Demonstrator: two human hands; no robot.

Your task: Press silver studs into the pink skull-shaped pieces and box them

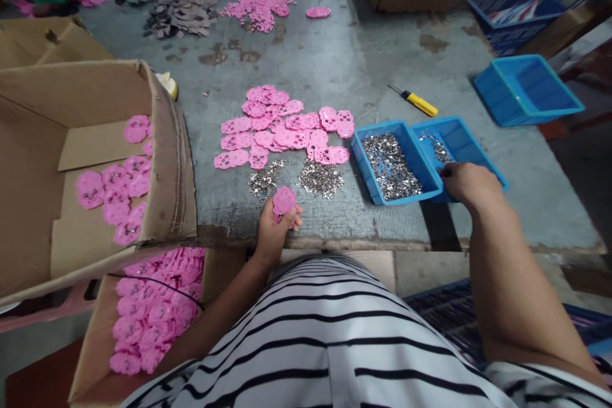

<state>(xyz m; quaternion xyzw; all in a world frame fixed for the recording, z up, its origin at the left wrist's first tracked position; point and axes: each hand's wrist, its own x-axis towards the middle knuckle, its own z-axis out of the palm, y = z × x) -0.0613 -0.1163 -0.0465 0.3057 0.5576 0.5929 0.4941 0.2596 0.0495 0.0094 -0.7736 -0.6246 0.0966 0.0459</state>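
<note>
A pink plastic plate with a scalloped edge (284, 202) is gripped in my left hand (274, 227), just over the front edge of the table. My right hand (466, 183) reaches into the right blue tray (478, 152), its fingertips bent down and hidden, so whatever they hold cannot be made out. Small metal pieces (437, 148) lie in that tray. The left blue tray (433, 188) beside it carries many more. Two heaps of small metal parts (320, 179) sit just beyond my left hand, with a spread of pink plates (287, 127) behind them.
A cardboard box (172, 172) with pink pieces stands at the left; another box (86, 344) full of them is below. A yellow-handled screwdriver (421, 103) lies behind the trays. Another blue tray (530, 115) sits at the right edge. Grey pieces (184, 13) are piled farther back.
</note>
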